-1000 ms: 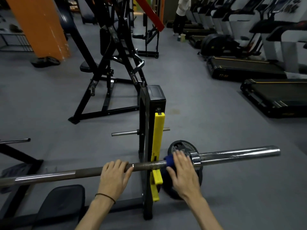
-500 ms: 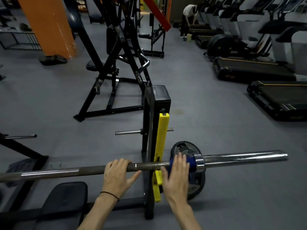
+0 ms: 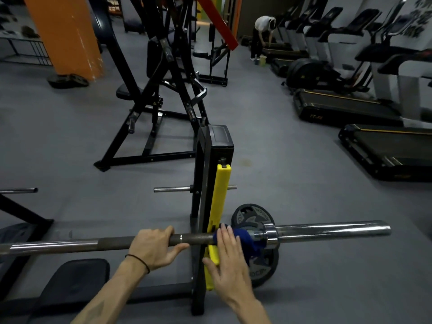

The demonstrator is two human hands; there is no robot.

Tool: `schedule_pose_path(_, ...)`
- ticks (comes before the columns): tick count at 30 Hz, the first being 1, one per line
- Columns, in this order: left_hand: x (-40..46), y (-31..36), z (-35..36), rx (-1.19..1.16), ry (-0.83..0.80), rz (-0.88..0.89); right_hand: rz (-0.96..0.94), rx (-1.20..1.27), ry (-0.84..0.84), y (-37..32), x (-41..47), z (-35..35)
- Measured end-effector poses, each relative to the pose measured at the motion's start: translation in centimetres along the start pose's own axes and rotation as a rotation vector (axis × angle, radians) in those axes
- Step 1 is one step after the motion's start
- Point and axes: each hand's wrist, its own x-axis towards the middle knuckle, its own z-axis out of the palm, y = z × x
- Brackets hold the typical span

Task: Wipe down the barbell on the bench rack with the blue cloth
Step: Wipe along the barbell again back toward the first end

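The barbell [image 3: 327, 231] lies across the view on the bench rack upright [image 3: 211, 174], which carries a yellow guard [image 3: 221, 197]. My left hand [image 3: 154, 247] grips the dark knurled part of the bar just left of the upright. My right hand [image 3: 230, 258] lies flat with straight fingers on the blue cloth [image 3: 249, 243], which is bunched around the bar between the yellow guard and the chrome collar. The chrome sleeve sticks out bare to the right.
A black weight plate [image 3: 253, 218] leans by the rack foot under the collar. The bench pad [image 3: 72, 280] is at lower left. Black machine frames [image 3: 159, 94] stand ahead, treadmills [image 3: 383, 146] line the right, an orange pillar [image 3: 65, 36] stands far left. A person [image 3: 263, 36] bends far back.
My right hand and the blue cloth have slid left along the bar, away from the collar toward the yellow guard. My left hand keeps its grip on the bar.
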Motion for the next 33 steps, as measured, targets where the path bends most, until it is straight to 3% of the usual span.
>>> schedule_pose_path(3,1.5,0.0,-1.8,-0.045,-0.207,-0.04,-0.067,-0.116,0.036,4.2,0.3,-1.7)
schedule_pose_path(5,2.0,-0.1,-2.0,-0.057,-0.301,-0.055,0.131,-0.018,0.101,4.2,0.1,-1.8)
schedule_pose_path(6,1.8,-0.2,-2.0,-0.051,-0.285,-0.069,0.232,0.047,0.124,3.1,0.2,-1.2)
schedule_pose_path(8,0.5,-0.1,-0.9,-0.035,-0.059,-0.073,0.299,0.127,0.108,0.0,0.2,0.0)
schedule_pose_path(11,-1.2,0.6,0.9,-0.09,0.209,-0.055,0.074,0.02,-0.013,-0.4,-0.5,0.2)
schedule_pose_path(13,-1.4,0.9,1.4,-0.101,0.233,-0.063,-0.029,-0.122,0.012,2.5,-0.5,-1.1)
schedule_pose_path(15,-1.4,0.9,1.5,-0.077,0.236,-0.081,0.104,-0.098,0.082,4.4,-0.4,-2.1)
schedule_pose_path(18,-1.5,1.0,1.6,-0.082,0.23,-0.083,0.302,0.025,0.12,1.4,0.3,-0.5)
schedule_pose_path(21,-1.7,1.2,1.4,-0.091,0.231,-0.092,0.108,-0.122,0.01,-1.0,-0.3,0.2)
schedule_pose_path(23,-1.8,1.2,1.3,-0.107,0.24,-0.104,-0.008,-0.249,-0.032,1.5,-0.4,-0.9)
schedule_pose_path(26,-1.7,1.3,1.5,-0.121,0.268,-0.114,0.173,-0.168,0.097,4.4,-0.1,-1.5)
schedule_pose_path(29,-1.8,1.2,2.1,-0.1,0.312,-0.11,0.305,-0.127,0.092,2.0,1.0,0.6)
schedule_pose_path(33,-1.3,1.0,2.8,-0.059,0.417,-0.091,-0.035,-0.397,0.186,2.6,1.0,1.5)
